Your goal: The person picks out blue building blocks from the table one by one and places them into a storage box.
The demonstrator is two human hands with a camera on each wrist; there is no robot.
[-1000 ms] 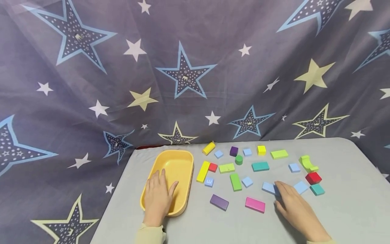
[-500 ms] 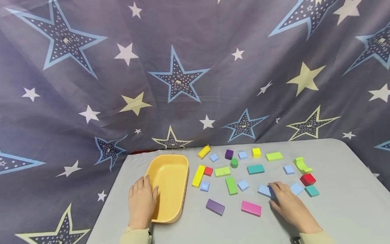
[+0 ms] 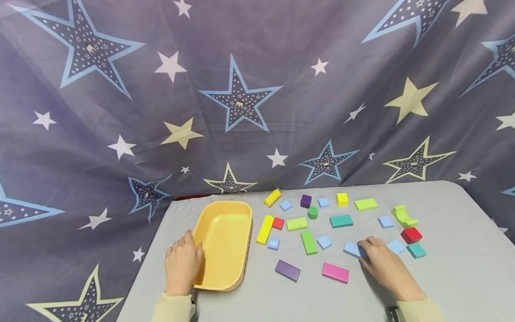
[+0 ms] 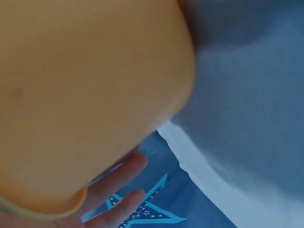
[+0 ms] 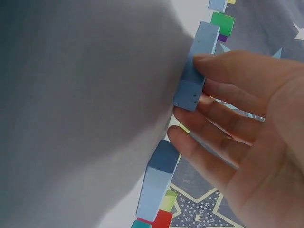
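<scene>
A yellow plastic tray (image 3: 223, 243) stands at the left of the table. My left hand (image 3: 182, 264) grips its left rim, thumb at the inner side and fingers outside; in the left wrist view the tray wall (image 4: 95, 95) hides part of the fingers. My right hand (image 3: 388, 266) pinches the right end of a light-blue rectangular block (image 3: 352, 249), which lies at table level. The right wrist view has the thumb against the near face of this blue block (image 5: 197, 61) and fingers behind it. Beside the little finger is another light-blue block (image 5: 156, 183).
Several coloured blocks lie scattered: a pink block (image 3: 335, 273) and a purple block (image 3: 287, 270) nearest, a teal block (image 3: 341, 221) farther back, a red block (image 3: 411, 235) and green curved block (image 3: 403, 216) at right. A star-patterned curtain (image 3: 293, 112) hangs behind the grey-covered table (image 3: 458, 281).
My left hand has moved left, from over the tray's inside to its left rim. The right hand stays at the light-blue block, fingers slightly more drawn in. The head view has shifted a little.
</scene>
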